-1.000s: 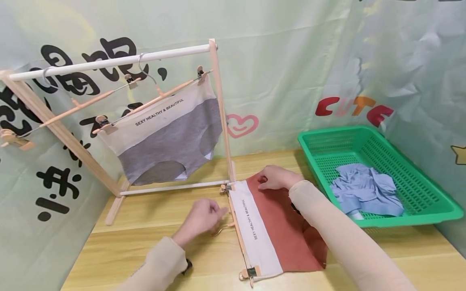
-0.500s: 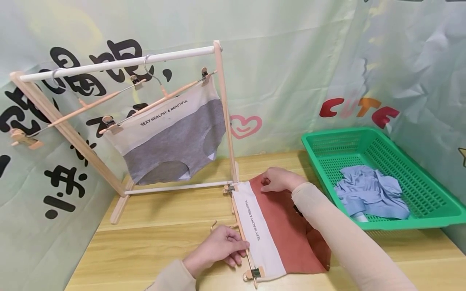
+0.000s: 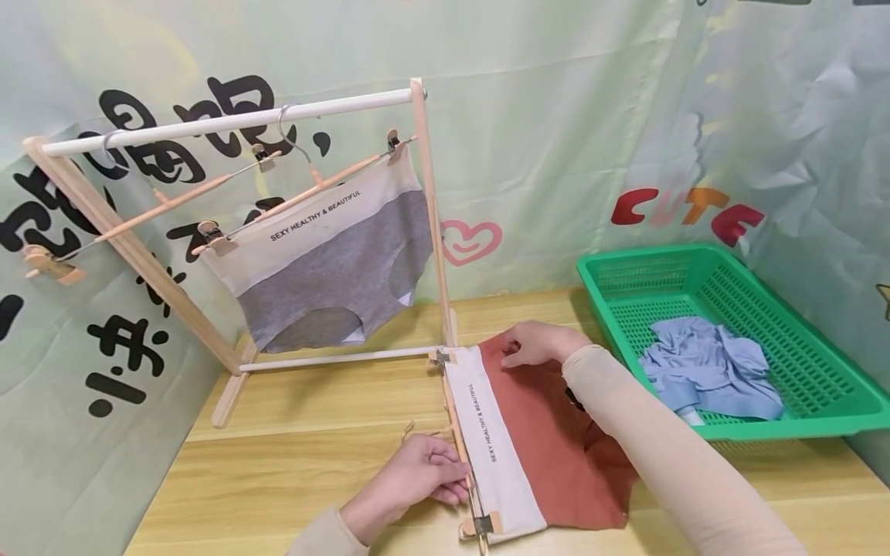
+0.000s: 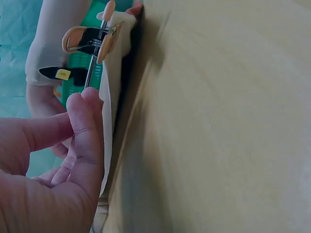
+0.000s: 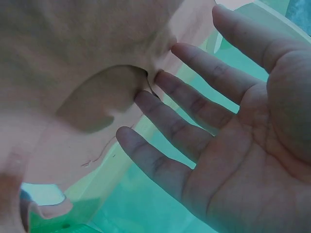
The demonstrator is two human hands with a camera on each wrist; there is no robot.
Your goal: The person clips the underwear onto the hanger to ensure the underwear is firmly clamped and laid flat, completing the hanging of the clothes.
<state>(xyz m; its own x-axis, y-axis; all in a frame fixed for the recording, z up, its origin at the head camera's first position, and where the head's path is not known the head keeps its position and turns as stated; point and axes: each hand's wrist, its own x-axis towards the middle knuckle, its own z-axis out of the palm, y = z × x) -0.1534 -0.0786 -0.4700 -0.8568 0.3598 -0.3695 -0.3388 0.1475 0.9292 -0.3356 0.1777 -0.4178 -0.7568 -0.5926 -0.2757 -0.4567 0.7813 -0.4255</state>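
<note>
Rust-red briefs with a white printed waistband lie on the table, clipped to a wooden clip hanger. Two clips hold the waistband, a far clip and a near clip. My left hand pinches the hanger's bar between thumb and fingers, not far from the near clip; the left wrist view shows this clip just beyond the fingertips. My right hand is at the far side of the briefs. Its spread, fairly straight fingers touch the cloth in the right wrist view.
A wooden rack stands at the back left, carrying grey briefs on one hanger and a second hanger without clothing. On the right is a green basket holding crumpled blue cloth. Printed fabric walls enclose the table.
My left hand has moved from beside the hook toward the near end of the hanger and now pinches the bar. The right hand stays on the briefs. The head view has shifted slightly.
</note>
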